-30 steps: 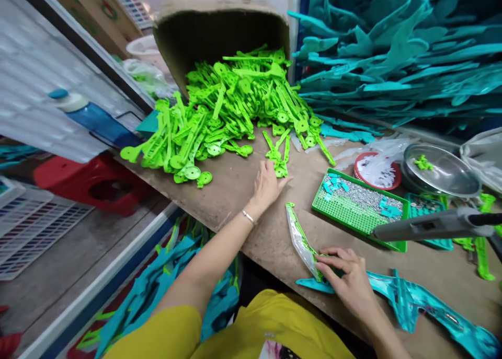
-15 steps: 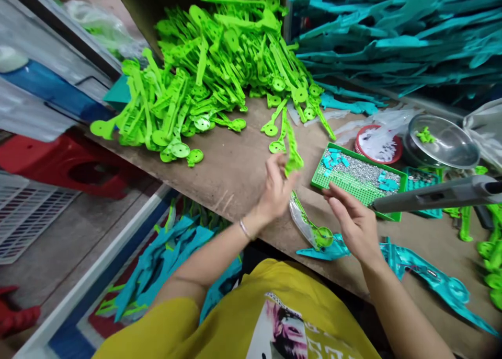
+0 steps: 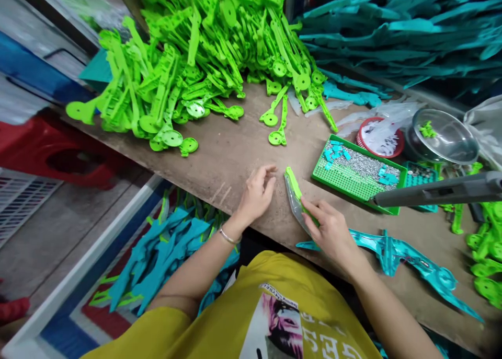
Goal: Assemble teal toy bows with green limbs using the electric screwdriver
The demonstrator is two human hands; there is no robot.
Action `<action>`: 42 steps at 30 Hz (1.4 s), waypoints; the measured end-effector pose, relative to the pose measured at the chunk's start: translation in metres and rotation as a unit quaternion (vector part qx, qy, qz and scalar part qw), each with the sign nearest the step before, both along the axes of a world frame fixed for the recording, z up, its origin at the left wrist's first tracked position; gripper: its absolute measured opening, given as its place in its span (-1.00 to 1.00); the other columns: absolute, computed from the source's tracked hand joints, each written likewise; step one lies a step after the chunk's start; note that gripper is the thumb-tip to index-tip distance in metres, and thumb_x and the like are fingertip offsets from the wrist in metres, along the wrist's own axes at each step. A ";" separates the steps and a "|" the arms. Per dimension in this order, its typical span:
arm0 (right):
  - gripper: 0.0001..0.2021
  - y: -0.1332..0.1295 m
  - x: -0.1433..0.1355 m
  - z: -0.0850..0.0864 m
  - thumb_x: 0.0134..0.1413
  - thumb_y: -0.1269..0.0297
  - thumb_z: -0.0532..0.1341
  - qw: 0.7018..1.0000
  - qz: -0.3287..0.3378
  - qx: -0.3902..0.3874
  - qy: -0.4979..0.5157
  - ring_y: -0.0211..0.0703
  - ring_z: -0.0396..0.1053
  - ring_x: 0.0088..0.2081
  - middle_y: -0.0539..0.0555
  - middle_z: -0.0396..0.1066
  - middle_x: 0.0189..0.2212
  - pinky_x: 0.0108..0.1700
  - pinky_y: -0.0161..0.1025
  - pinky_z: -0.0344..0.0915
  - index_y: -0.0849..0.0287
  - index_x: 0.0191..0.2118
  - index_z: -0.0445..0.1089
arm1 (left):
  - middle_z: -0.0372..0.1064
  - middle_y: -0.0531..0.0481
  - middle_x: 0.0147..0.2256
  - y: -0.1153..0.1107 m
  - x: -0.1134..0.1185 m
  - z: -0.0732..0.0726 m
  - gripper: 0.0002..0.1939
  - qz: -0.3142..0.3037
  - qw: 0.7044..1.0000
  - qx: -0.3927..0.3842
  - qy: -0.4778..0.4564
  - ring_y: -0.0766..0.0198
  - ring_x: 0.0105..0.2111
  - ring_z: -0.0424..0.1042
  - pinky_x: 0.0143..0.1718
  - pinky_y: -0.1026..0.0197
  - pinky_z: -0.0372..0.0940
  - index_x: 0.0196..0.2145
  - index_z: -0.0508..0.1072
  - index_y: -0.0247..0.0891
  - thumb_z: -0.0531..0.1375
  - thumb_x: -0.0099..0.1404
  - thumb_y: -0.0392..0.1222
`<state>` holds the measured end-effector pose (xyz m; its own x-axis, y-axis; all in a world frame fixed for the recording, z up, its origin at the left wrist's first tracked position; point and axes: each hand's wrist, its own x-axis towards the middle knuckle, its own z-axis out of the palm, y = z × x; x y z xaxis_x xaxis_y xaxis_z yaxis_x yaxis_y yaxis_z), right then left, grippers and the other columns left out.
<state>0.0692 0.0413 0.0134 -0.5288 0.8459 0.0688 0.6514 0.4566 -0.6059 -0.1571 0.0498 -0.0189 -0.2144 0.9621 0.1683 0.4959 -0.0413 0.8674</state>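
My right hand (image 3: 327,228) has its fingers closed over the lower part of a bright green plastic piece (image 3: 294,184), which has a curved translucent strip (image 3: 295,205) along its left edge. The hand hides the rest of the piece. To its left, my left hand (image 3: 257,194) is just above the table with fingers loosely curved and apart, holding nothing visible. Beyond my right wrist lies a long teal plastic shell (image 3: 418,259) with parts and thin wires inside; its left end pokes out beneath the right hand.
A heap of green parts (image 3: 219,50) fills the back left, with stacked teal parts (image 3: 392,35) at back right. A green tray (image 3: 349,189) holds screws and teal bits. Beside it are a red basket (image 3: 358,137), a metal bowl (image 3: 451,139) and a grey power screwdriver (image 3: 439,190).
The green piece from my left hand now lies over the strip piece on the table. My left hand has let go and drawn back left; my right hand has moved onto the piece.
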 end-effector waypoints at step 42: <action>-0.31 0.031 -0.018 -0.010 0.15 0.27 0.26 0.970 -0.019 -0.241 0.000 0.02 0.43 -0.07 0.24 0.46 -0.06 0.09 0.05 0.31 0.29 0.35 0.06 | 0.51 -0.12 -0.15 0.040 0.009 -0.013 -0.67 -0.031 0.975 -0.153 -0.158 0.22 -0.24 0.51 -0.07 0.06 0.43 0.00 0.48 -0.32 0.33 0.29 -0.21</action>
